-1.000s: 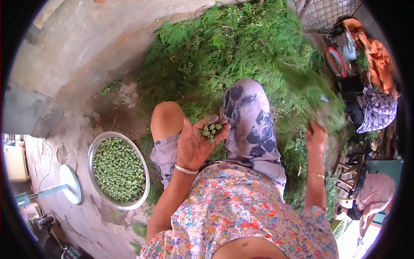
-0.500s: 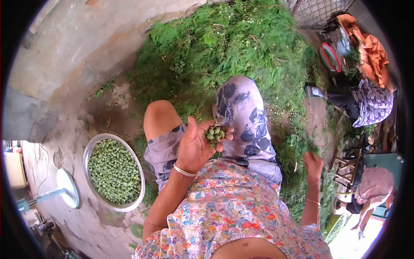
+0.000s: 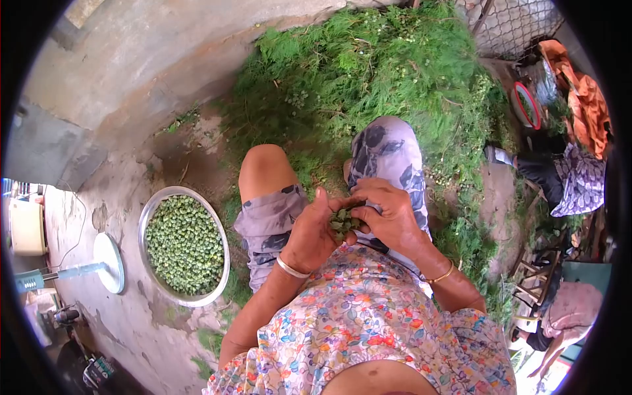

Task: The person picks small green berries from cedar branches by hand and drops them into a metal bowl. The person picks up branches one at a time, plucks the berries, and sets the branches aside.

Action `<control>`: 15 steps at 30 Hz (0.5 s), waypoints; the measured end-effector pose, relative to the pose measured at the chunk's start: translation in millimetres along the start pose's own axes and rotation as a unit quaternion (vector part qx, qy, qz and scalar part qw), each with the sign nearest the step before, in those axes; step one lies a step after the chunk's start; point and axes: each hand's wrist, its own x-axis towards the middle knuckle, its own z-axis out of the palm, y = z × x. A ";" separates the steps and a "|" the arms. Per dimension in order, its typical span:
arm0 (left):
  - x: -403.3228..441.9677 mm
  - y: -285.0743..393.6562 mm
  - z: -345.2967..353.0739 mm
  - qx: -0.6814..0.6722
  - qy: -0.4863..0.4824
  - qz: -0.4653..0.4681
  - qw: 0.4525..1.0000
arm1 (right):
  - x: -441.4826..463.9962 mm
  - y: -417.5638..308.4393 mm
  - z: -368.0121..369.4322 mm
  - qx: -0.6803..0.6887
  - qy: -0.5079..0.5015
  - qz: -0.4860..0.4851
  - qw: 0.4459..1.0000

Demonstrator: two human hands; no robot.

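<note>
My left hand (image 3: 312, 230) is palm up over my lap, its fingers curled round a small bunch of green cones (image 3: 342, 222). My right hand (image 3: 391, 214) meets it from the right, thumb and fingers pressed together at the bunch. What exactly sits between the right fingertips is hidden. Left of my knee, a round metal basin (image 3: 226, 263) holds a heap of small green cones (image 3: 184, 243). A large pile of feathery green cuttings (image 3: 382, 72) spreads in front of my knees and along my right side.
A concrete wall (image 3: 178, 52) runs behind the pile. On the left stands a pale fan (image 3: 108, 262). Two other people sit or bend at the right, one in a patterned purple top (image 3: 579, 181), one in a pinkish top (image 3: 573, 306). A red-rimmed basin (image 3: 526, 105) lies near orange cloth (image 3: 579, 99).
My right hand has come in from the right side to the cones in my left hand. My left hand has closed more round them. The whole view has shifted slightly.
</note>
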 end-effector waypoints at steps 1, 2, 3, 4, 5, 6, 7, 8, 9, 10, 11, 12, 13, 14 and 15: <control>0.9 -1.8 -2.9 -0.005 -0.009 -0.008 1.000 | -1.5 1.1 1.4 0.025 0.007 0.016 1.000; 1.6 -3.2 -4.4 -0.011 -0.019 -0.016 1.000 | -1.1 -1.3 -1.1 0.025 0.008 0.019 0.999; 2.2 -4.2 -4.4 -0.012 -0.020 -0.019 1.000 | 0.7 -5.6 -6.3 0.079 -0.043 0.104 0.991; 2.9 -5.2 -4.4 -0.027 -0.024 -0.024 0.999 | 1.1 -7.6 -9.8 0.132 -0.094 0.188 0.969; 3.4 -6.3 -4.4 -0.043 -0.027 -0.028 0.998 | -0.3 -5.6 -10.1 0.130 -0.093 0.189 0.969; 3.7 -7.7 -5.3 -0.044 -0.028 -0.029 0.998 | -2.0 -2.1 -9.2 0.157 -0.083 0.178 0.968; 3.5 -9.7 -6.8 -0.049 -0.036 -0.038 0.997 | -3.8 1.1 -8.0 0.184 -0.074 0.167 0.966; 3.2 -11.1 -7.8 -0.055 -0.043 -0.047 0.996 | -5.2 3.2 -6.9 0.184 -0.075 0.167 0.966; 2.8 -12.1 -7.6 -0.056 -0.043 -0.046 0.996 | -6.3 5.1 -5.9 0.138 -0.063 0.124 0.981; 2.5 -13.1 -6.8 -0.058 -0.027 -0.046 0.997 | -7.2 7.1 -4.6 0.092 -0.050 0.081 0.991; 2.1 -13.7 -6.1 -0.059 -0.011 -0.046 0.997 | -7.8 9.2 -2.6 0.093 -0.051 0.081 0.991; 0.8 -13.7 -4.7 -0.060 -0.010 -0.045 0.997 | -8.5 11.4 -0.1 0.072 -0.035 0.043 0.996; -1.0 -13.1 -2.6 -0.014 0.015 -0.030 0.999 | -9.0 13.1 1.9 0.052 -0.019 0.004 0.998; -2.6 -12.9 -0.9 0.033 0.039 -0.014 0.999 | -9.8 14.2 3.6 0.052 -0.020 0.004 0.998; -3.5 -13.0 -0.1 0.032 0.040 -0.014 0.999 | -10.5 15.1 5.2 0.041 -0.004 -0.017 0.999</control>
